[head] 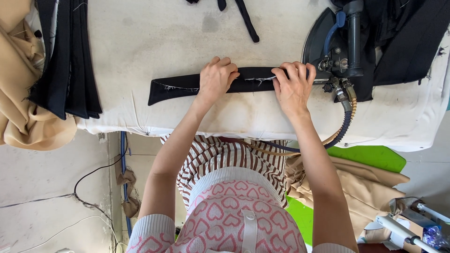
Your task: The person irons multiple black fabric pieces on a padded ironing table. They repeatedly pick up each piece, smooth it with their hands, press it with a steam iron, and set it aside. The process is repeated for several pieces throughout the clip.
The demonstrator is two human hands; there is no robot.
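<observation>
Single view, head-worn camera. Position: above the person's own chest, looking steeply down and forward over a white padded table (pixel 140 42). Range: close, within arm's reach. Near table edge crosses mid-frame; floor fills the lower part.
</observation>
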